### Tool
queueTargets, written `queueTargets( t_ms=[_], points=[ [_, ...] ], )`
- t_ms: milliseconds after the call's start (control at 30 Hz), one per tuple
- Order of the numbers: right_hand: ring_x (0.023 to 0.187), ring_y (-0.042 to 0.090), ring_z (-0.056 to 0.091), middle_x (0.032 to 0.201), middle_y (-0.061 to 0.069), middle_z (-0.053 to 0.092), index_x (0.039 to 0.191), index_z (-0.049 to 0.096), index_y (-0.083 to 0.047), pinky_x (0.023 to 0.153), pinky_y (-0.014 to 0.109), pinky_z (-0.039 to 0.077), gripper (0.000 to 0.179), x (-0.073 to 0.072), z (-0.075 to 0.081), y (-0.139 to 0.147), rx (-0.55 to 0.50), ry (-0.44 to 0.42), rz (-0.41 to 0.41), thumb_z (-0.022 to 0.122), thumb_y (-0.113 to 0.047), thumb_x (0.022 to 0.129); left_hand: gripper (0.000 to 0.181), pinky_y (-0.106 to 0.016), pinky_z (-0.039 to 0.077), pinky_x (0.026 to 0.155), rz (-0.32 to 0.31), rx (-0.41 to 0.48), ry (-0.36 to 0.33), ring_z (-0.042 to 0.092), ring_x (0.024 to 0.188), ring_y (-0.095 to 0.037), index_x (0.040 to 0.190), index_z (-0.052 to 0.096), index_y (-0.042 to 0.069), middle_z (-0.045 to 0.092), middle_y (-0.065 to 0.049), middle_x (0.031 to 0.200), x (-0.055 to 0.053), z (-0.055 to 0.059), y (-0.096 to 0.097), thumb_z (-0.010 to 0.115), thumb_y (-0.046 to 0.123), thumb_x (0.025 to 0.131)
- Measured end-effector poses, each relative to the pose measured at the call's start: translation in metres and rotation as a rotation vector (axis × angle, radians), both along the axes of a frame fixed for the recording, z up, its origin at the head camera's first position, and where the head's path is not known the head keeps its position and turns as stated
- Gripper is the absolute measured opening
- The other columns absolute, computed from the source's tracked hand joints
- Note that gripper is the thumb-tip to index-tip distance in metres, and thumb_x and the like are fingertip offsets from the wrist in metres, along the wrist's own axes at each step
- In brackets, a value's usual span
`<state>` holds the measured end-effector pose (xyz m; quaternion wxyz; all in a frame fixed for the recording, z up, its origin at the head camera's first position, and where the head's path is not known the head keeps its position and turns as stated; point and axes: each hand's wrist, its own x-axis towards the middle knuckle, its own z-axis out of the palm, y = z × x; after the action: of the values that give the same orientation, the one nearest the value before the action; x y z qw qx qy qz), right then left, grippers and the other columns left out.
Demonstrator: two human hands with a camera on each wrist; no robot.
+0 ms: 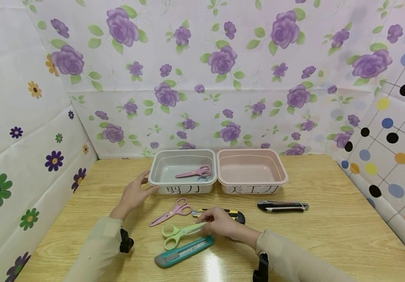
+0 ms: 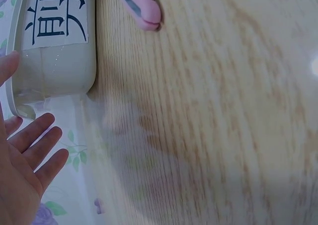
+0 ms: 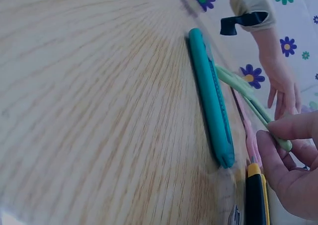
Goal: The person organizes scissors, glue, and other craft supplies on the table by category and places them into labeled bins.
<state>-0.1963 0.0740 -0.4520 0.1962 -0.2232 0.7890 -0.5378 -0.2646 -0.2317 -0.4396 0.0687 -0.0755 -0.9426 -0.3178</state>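
My right hand (image 1: 220, 223) pinches the blade end of a pair of light green scissors (image 1: 190, 229) between thumb and fingers; their handle loops point left. My left hand (image 1: 134, 194) is at the left front corner of a grey bin (image 1: 182, 184), its thumb by the rim and its fingers extended in the left wrist view. Inside that bin lie pink scissors (image 1: 191, 172) and a partly hidden blue item. Another pair of pink scissors (image 1: 170, 214) lies in front. A teal utility knife (image 1: 184, 252) rests nearest me; a yellow-and-black utility knife (image 1: 237, 214) is partly covered by my right hand.
A pink bin (image 1: 251, 181) stands right beside the grey one, both with lettered labels on their fronts. On the table (image 1: 329, 235), a black utility knife (image 1: 283, 206) lies in front of the pink bin. Patterned cloth walls (image 1: 202, 117) close off the back and sides.
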Motion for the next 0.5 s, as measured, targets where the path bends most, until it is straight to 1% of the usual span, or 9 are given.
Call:
queueTargets(
  t_ms=[100, 300, 500],
  points=[
    [0.064, 0.013, 0.057, 0.084, 0.006, 0.063, 0.095, 0.068, 0.001, 0.060, 0.034, 0.052, 0.018, 0.0005, 0.0005, -0.0005, -0.036, -0.043, -0.022, 0.064, 0.002, 0.077, 0.079, -0.058, 0.038, 0.088, 0.004, -0.001, -0.004, 0.051, 0.110, -0.040, 0.140, 0.032, 0.004, 0.055, -0.022, 0.121, -0.0001, 0.0003, 0.0003, 0.059, 0.051, 0.082],
    [0.071, 0.015, 0.063, 0.092, 0.009, 0.064, 0.095, 0.067, 0.006, 0.067, 0.030, 0.054, 0.018, 0.0001, 0.0002, -0.0008, -0.109, -0.115, -0.057, 0.063, 0.003, 0.077, 0.080, -0.059, 0.037, 0.088, 0.004, 0.006, -0.014, 0.050, 0.111, -0.041, 0.140, 0.031, 0.004, 0.055, -0.022, 0.121, -0.0001, 0.0008, 0.0005, 0.059, 0.052, 0.082],
    [0.072, 0.015, 0.064, 0.088, 0.008, 0.064, 0.096, 0.066, 0.008, 0.070, 0.031, 0.054, 0.020, 0.0024, 0.0038, -0.0010, -0.162, -0.191, -0.087, 0.063, 0.003, 0.077, 0.080, -0.059, 0.038, 0.088, 0.005, 0.001, -0.013, 0.051, 0.111, -0.040, 0.140, 0.031, 0.004, 0.055, -0.022, 0.121, 0.0003, 0.0016, 0.0010, 0.059, 0.052, 0.082]
  ],
)
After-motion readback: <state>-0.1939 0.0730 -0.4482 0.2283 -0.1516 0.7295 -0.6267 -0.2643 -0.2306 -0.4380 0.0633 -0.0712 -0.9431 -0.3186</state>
